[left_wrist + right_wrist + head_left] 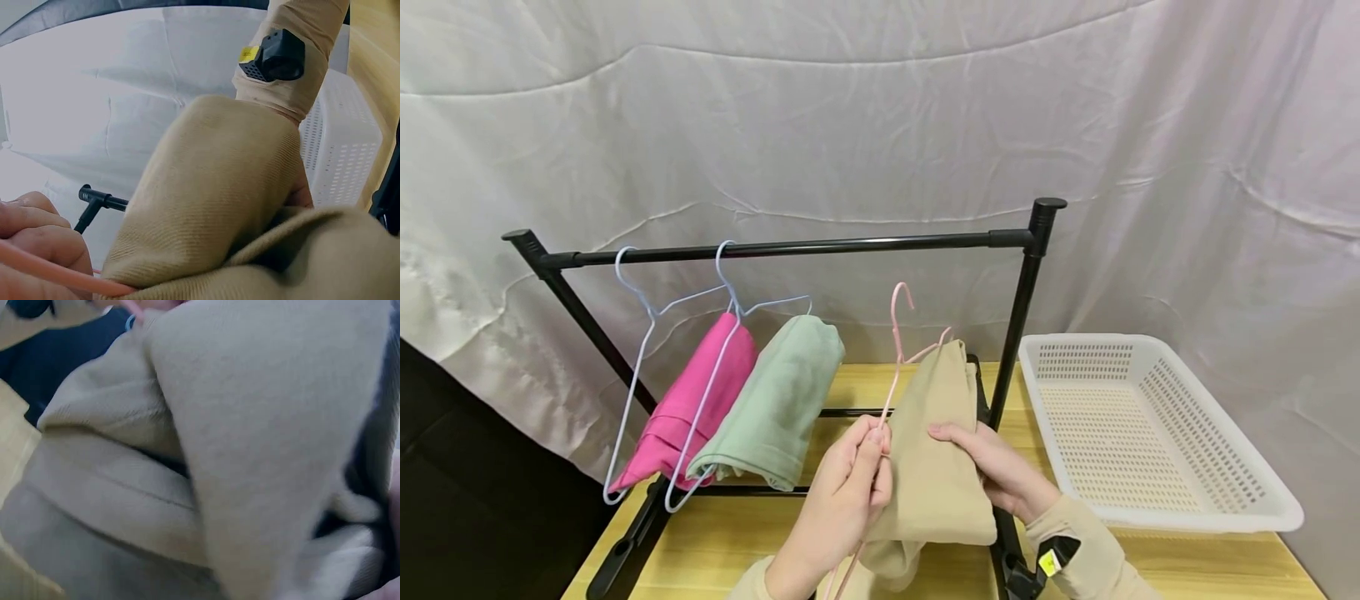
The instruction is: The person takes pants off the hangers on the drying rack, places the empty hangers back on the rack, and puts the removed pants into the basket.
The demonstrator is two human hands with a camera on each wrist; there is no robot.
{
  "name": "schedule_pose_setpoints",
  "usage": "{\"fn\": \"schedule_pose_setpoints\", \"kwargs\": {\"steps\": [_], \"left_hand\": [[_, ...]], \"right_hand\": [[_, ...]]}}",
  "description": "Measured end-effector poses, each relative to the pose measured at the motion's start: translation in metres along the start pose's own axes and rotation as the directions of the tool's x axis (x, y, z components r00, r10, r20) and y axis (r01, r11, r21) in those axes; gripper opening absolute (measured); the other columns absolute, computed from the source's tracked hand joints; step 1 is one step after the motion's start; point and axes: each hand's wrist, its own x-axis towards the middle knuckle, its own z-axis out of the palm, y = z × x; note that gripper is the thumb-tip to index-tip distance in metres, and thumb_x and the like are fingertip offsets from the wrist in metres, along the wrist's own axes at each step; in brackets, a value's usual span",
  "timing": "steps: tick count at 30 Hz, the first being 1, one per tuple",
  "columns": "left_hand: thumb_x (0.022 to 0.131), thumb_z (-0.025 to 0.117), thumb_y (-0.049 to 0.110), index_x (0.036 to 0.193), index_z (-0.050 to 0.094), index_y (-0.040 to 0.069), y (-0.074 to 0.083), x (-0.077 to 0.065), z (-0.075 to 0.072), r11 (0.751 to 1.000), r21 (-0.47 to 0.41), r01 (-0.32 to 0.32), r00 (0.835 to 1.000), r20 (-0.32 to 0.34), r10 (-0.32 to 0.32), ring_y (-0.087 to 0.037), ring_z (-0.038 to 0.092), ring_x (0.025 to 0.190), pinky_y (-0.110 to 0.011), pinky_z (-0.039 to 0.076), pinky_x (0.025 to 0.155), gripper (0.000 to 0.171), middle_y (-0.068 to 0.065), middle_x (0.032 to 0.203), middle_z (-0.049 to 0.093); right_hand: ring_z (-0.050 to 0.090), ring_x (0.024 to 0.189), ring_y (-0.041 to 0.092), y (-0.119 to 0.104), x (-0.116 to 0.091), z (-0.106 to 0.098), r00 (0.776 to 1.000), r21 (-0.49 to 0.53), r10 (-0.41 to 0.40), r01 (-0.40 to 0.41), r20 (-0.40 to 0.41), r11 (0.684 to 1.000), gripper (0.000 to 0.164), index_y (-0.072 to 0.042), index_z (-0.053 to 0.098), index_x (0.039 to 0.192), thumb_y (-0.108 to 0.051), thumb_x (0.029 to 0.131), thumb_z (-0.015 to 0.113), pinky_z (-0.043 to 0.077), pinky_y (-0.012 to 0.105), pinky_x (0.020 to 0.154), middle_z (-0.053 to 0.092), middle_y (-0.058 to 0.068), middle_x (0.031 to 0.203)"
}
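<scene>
In the head view my left hand (842, 483) pinches the side of a pink wire hanger (897, 329), whose hook points up below the rack's bar. A folded beige cloth garment (936, 467) hangs over that hanger. My right hand (1000, 462) grips the garment's right edge, thumb on its front and the other fingers hidden behind it. The left wrist view shows the curled left fingers (40, 244) beside the pink wire, with the beige cloth (206, 187) bulging next to them. Beige folds (262, 425) fill most of the right wrist view.
A black rack (850, 246) stands on a wooden table (730, 550). From its bar hang two light blue hangers (643, 304), one with a pink garment (707, 392), the other with a pale green one (786, 392). A white perforated basket (1150, 442) sits at right.
</scene>
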Motion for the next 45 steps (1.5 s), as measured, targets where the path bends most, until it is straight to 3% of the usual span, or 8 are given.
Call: {"fn": "schedule_pose_setpoints", "kwargs": {"steps": [8,11,18,25,28,35,40,45], "left_hand": [[0.111,0.034,0.031,0.100,0.038,-0.009,0.001,0.000,0.001,0.999,0.033,0.016,0.999,-0.039,-0.014,-0.003,0.029,0.042,-0.021,0.022,0.035,0.042,0.000,0.054,0.032],[0.111,0.035,0.033,0.100,0.040,-0.008,0.001,0.000,0.001,0.998,0.061,0.026,0.998,-0.065,-0.022,-0.003,0.030,0.041,-0.022,0.023,0.035,0.042,0.000,0.054,0.033],[0.111,0.034,0.032,0.100,0.040,-0.006,0.002,0.000,0.000,0.995,0.093,0.016,0.998,-0.062,-0.011,-0.004,0.030,0.042,-0.024,0.023,0.035,0.041,-0.003,0.054,0.033],[0.111,0.035,0.031,0.101,0.042,-0.006,0.002,-0.001,0.000,0.994,0.111,0.002,0.999,-0.046,0.003,-0.004,0.031,0.043,-0.024,0.023,0.035,0.039,-0.006,0.054,0.033],[0.111,0.034,0.030,0.101,0.042,-0.006,0.001,0.000,-0.001,0.993,0.117,-0.007,0.999,-0.040,0.012,-0.004,0.030,0.043,-0.025,0.022,0.035,0.038,-0.006,0.054,0.032],[0.111,0.035,0.030,0.100,0.043,-0.005,0.002,0.001,0.000,0.991,0.130,-0.016,0.999,-0.034,0.021,-0.004,0.031,0.044,-0.025,0.023,0.036,0.038,-0.006,0.054,0.033],[0.111,0.034,0.029,0.099,0.043,-0.006,0.002,0.001,0.002,0.992,0.125,-0.025,0.999,-0.026,0.028,-0.004,0.030,0.044,-0.025,0.023,0.036,0.038,-0.007,0.055,0.032],[0.111,0.034,0.029,0.099,0.043,-0.006,0.001,0.001,0.002,0.990,0.139,-0.016,0.999,-0.035,0.021,-0.003,0.031,0.045,-0.025,0.023,0.037,0.038,-0.006,0.055,0.033]], "right_hand": [[0.074,0.092,0.023,0.002,0.004,-0.002,0.999,-0.147,-0.030,0.027,-0.014,0.989,0.057,-0.002,0.040,0.134,-0.039,0.097,0.065,0.061,0.040,0.077,0.071,0.011,0.110],[0.074,0.089,0.027,0.003,0.005,-0.001,0.988,-0.236,-0.067,0.034,-0.136,0.971,0.068,-0.004,0.036,0.134,-0.042,0.091,0.073,0.062,0.042,0.075,0.069,0.017,0.113],[0.048,0.134,0.035,0.004,0.007,-0.001,0.905,-0.581,-0.259,0.016,-0.338,0.814,0.111,-0.019,0.010,0.157,-0.058,0.079,0.079,0.041,0.051,0.109,0.044,0.025,0.145],[0.054,0.125,0.035,0.007,0.007,-0.001,0.901,-0.749,-0.306,-0.031,-0.308,0.662,0.076,-0.012,0.058,0.137,-0.067,0.085,0.067,0.050,0.050,0.099,0.047,0.019,0.138],[0.066,0.108,0.029,0.006,0.008,-0.001,0.925,-0.706,-0.280,0.019,-0.256,0.708,0.064,-0.012,0.065,0.127,-0.062,0.087,0.068,0.057,0.043,0.087,0.063,0.015,0.124],[0.074,0.086,0.017,0.006,0.011,-0.006,0.999,-0.250,-0.033,0.031,-0.003,0.968,0.052,0.000,0.059,0.122,-0.045,0.098,0.062,0.061,0.033,0.074,0.076,0.007,0.100],[0.074,0.092,0.018,0.009,0.015,-0.006,0.998,-0.048,0.007,-0.004,0.055,0.999,0.039,-0.002,0.058,0.121,-0.035,0.099,0.062,0.061,0.035,0.078,0.076,0.006,0.103],[0.075,0.089,0.019,0.005,0.016,-0.004,0.999,-0.070,-0.024,0.026,0.030,0.997,0.038,-0.002,0.060,0.119,-0.032,0.097,0.065,0.061,0.035,0.076,0.076,0.007,0.101]]}}
